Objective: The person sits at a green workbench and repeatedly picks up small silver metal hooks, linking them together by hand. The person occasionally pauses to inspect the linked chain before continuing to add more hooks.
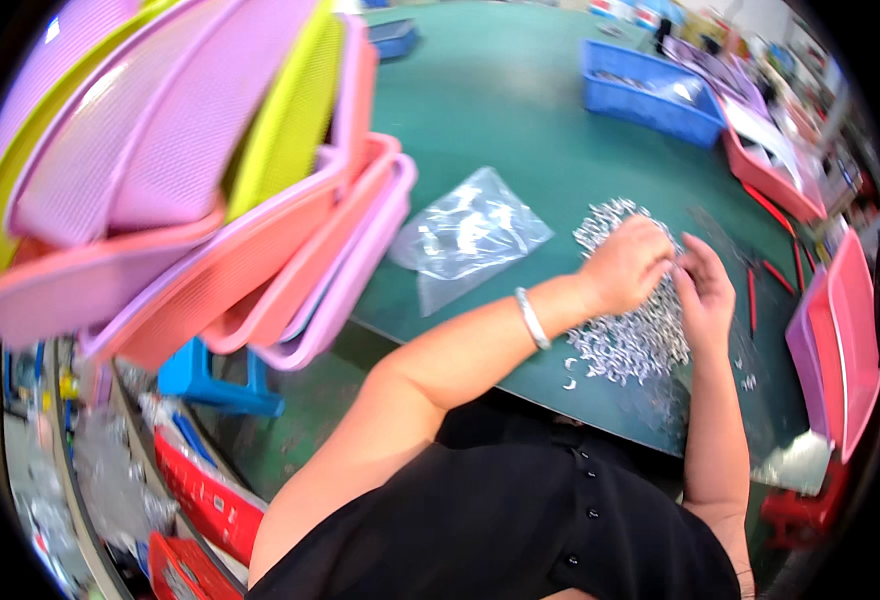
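Over a heap of small silver curved metal pieces [625, 345] on the green table, my two hands meet at the fingertips. My left hand [626, 266], with a pale bangle [532, 318] on its wrist, is closed in a pinch. Facing it from the right, my right hand [706, 295] has its thumb and fingers drawn together at the same spot. Whatever lies between the fingertips is too small and hidden to make out. Left of the heap lies a clear plastic bag [485, 235], flat and crumpled.
Stacked plastic baskets [300, 270] in pink, purple and yellow-green rise at the left. A blue bin [650, 100] and a pink bin [808, 195] stand at the far right. Red-handled tools [752, 300] lie right of my hands, near upright pink trays [853, 335]. Below the baskets is a blue stool [220, 385].
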`<state>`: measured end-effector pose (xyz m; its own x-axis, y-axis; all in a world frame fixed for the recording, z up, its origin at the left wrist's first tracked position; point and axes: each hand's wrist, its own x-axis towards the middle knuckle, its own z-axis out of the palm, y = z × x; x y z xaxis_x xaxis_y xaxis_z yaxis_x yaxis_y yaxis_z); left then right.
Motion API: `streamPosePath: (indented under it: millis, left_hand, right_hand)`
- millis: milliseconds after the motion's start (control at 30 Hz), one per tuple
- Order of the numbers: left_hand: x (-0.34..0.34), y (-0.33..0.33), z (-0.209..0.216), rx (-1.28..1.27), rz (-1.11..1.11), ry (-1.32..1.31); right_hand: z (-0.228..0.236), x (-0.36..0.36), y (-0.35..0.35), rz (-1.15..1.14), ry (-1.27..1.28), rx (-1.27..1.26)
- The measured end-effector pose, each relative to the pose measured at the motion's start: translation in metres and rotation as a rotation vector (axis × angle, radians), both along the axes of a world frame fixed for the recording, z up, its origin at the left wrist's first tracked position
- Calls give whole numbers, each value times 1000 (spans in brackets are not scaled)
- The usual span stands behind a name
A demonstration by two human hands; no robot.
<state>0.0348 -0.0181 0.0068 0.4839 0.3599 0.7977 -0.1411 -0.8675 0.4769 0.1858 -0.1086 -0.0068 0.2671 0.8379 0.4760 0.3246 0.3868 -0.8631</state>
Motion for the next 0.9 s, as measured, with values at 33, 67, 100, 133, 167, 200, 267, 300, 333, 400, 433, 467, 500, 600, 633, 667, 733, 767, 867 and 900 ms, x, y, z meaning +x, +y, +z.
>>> streamPosePath:
  millis: [33, 67, 100, 133, 167, 200, 267, 300, 333, 400, 433, 467, 500, 600, 633, 667, 733, 767, 867, 900]
  left_hand:
    - [-5, -5, 4, -12, 14, -19]
    - [-10, -8, 4, -2, 48, -37]
    - [-20, -12, 4, 2, 89, -51]
    - [-34, -19, 4, -37, 130, -25]
    - [-48, -26, 4, -78, 170, -6]
    - [-62, -36, 3, -109, 212, 1]
    - [-93, -55, -6, -166, 306, 8]
    - [-105, -63, -11, -185, 342, -11]
    - [-120, -74, -12, -236, 396, 4]
    - [-149, -99, -19, -387, 510, 10]
    - [-160, -109, -21, -462, 555, 5]
    - [-171, -120, -23, -532, 577, -18]
    - [-181, -126, -32, -600, 543, -79]
    - [-208, -154, -36, -883, 469, -207]
    - [-215, -161, -40, -958, 444, -272]
    - [-221, -167, -41, -1031, 415, -338]
    - [-231, -180, -36, -1191, 433, -392]
    - [-236, -187, -33, -1272, 436, -420]
    - [-247, -204, -32, -1383, 436, -499]
    - [-250, -207, -31, -1418, 422, -524]
  right_hand:
    - [-2, 1, -1, -10, -21, 8]
    - [-5, 3, 0, -1, 0, 21]
    - [-3, 4, -1, -15, -51, -1]
    - [-7, 6, 0, 2, -31, -2]
    - [-9, 9, -1, 12, -27, -9]
    - [-13, 13, -1, -10, -52, -20]
    - [-29, 26, 6, 23, -31, -24]
    - [-36, 37, 9, 62, -32, -15]
    - [-41, 44, 12, 83, -46, 5]
    - [-49, 49, 17, 120, -32, -73]
    - [-53, 53, 20, 134, -48, -41]
    - [-55, 54, 22, 126, -63, -58]
    - [-55, 53, 24, 121, -78, -72]
    - [-60, 57, 31, 171, -47, -84]
    - [-63, 63, 34, 180, -57, -90]
    - [-66, 69, 39, 188, -68, -97]
    - [-72, 75, 47, 200, -51, -98]
    - [-75, 76, 50, 199, -53, -90]
    - [-74, 74, 54, 229, -92, -90]
    - [-78, 74, 56, 236, -88, -87]
